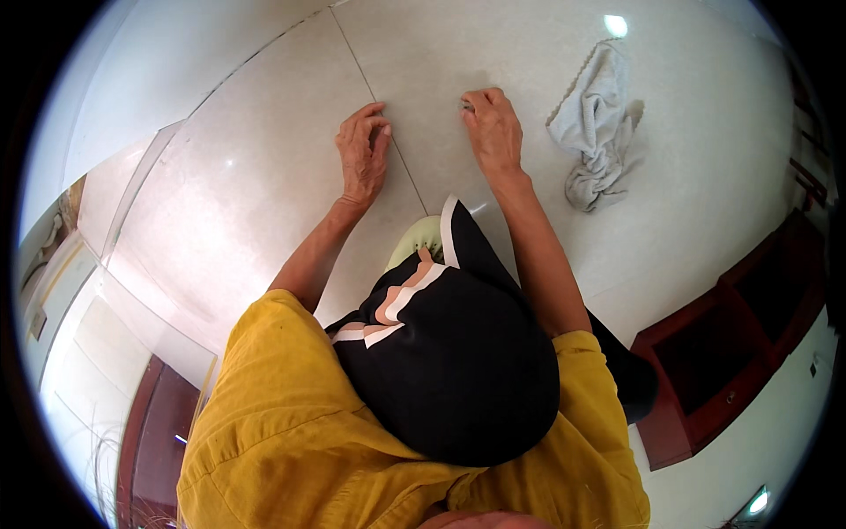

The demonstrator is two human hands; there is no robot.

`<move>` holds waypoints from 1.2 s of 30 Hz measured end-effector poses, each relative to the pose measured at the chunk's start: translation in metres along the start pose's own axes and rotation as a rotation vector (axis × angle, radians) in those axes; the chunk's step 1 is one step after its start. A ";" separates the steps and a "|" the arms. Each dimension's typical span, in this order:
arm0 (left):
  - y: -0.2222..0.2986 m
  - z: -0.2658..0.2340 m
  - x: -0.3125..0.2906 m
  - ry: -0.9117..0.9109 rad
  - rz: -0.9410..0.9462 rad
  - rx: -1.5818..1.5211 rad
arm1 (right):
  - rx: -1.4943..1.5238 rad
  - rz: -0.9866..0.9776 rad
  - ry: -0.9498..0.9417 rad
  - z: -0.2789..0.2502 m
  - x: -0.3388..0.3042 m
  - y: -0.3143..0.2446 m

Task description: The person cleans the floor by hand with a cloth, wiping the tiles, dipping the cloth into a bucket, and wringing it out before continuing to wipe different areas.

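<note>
My left hand [362, 152] hovers at or just above the pale floor tiles [273, 167], beside a dark tile seam [407, 167]. Its fingers curve loosely, the thumb stands apart from them, and I see nothing between them. Right of the seam, my right hand [494, 132] is closed in a pinch. A small grey piece [467, 105] shows at its fingertips, too small for me to tell its kind. To the right of that hand a crumpled grey cloth [599, 128] lies on the floor, its lower end twisted into a bunch.
My bent knee in black trousers [458, 370] and a pale green shoe [419, 236] sit between my arms. A dark red wooden cabinet [705, 370] with open compartments stands at the right. At the left are a white panel [132, 79] and a dark red door [163, 432].
</note>
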State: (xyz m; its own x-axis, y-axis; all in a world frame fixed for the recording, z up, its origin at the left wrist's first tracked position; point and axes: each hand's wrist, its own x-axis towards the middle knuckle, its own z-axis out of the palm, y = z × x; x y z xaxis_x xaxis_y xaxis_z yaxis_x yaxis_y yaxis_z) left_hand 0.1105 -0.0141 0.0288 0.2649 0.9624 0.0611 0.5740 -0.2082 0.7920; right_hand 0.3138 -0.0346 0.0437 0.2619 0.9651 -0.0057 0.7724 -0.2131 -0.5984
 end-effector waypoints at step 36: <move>0.204 0.129 -0.021 -0.759 -0.703 -1.117 | 0.600 0.414 0.015 -0.196 -0.107 0.060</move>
State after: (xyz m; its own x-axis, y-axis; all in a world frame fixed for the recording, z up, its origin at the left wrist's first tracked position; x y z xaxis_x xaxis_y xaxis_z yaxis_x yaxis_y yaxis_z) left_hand 0.3218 -0.0997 0.1104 0.7193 0.4197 -0.5536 -0.0201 0.8091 0.5873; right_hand 0.4457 -0.1805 0.1651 0.4745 0.8207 -0.3183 0.1593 -0.4357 -0.8859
